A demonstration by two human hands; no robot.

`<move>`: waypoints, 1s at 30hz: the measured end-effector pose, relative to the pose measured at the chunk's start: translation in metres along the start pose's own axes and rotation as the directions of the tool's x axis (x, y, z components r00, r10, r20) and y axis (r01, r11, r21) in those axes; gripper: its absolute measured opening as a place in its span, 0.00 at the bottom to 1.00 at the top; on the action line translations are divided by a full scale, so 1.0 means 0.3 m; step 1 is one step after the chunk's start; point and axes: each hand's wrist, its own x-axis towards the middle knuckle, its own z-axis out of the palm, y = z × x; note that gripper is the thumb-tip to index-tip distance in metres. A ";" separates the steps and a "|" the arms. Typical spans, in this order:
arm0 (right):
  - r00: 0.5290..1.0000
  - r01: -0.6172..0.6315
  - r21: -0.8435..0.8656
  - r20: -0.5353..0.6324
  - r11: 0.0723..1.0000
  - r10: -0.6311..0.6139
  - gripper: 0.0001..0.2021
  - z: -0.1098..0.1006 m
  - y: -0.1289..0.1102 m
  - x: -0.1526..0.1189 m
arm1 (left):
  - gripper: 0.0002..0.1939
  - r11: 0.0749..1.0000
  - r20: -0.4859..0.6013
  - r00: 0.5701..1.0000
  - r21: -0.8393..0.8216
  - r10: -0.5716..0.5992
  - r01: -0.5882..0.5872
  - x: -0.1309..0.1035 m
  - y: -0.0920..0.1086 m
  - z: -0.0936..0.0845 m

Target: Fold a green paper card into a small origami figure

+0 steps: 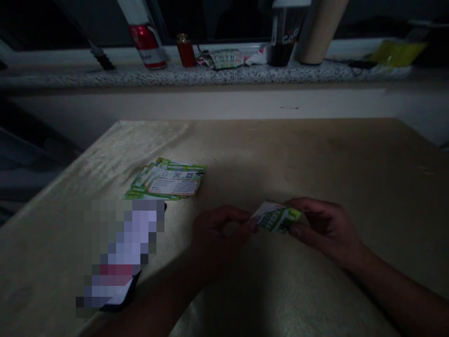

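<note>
Between my two hands is a small green and white printed card [278, 217], held a little above the table. My left hand [220, 234] pinches its left edge between thumb and fingers. At the other end, the thumb and fingers of my right hand [324, 229] close on its right edge. Whether it is one card or a few together, I cannot tell. A fanned stack of similar green and white cards [175, 180] lies on the table, beyond my left hand and to its left.
A lit phone [131, 248], its screen blurred out, rests on the table [315, 159] beside my left forearm. Behind the table, a granite sill [210, 77] bears a red can [149, 47], a small red bottle [185, 50], a crumpled wrapper [224, 59] and a dark cup [282, 40].
</note>
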 end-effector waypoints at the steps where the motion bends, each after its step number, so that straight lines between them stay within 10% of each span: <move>1: 0.999 -0.045 0.025 0.022 0.999 0.044 0.08 0.012 0.005 0.000 | 0.02 1.000 0.016 1.000 -0.015 -0.024 0.024 -0.003 -0.002 0.007; 10: 0.995 -0.097 0.039 -0.014 0.995 0.097 0.03 0.035 0.014 0.001 | 0.07 0.973 0.223 0.972 0.232 -0.068 0.015 0.002 0.009 0.013; 22: 0.982 -0.183 0.287 0.009 0.940 0.188 0.09 0.088 -0.011 0.009 | 0.17 0.967 0.243 0.938 0.002 -0.248 0.256 -0.017 -0.015 0.039; 30: 0.986 -0.137 0.239 -0.054 0.961 0.155 0.14 0.097 -0.030 0.010 | 0.14 0.981 0.302 0.940 0.154 -0.160 0.117 -0.019 -0.028 0.045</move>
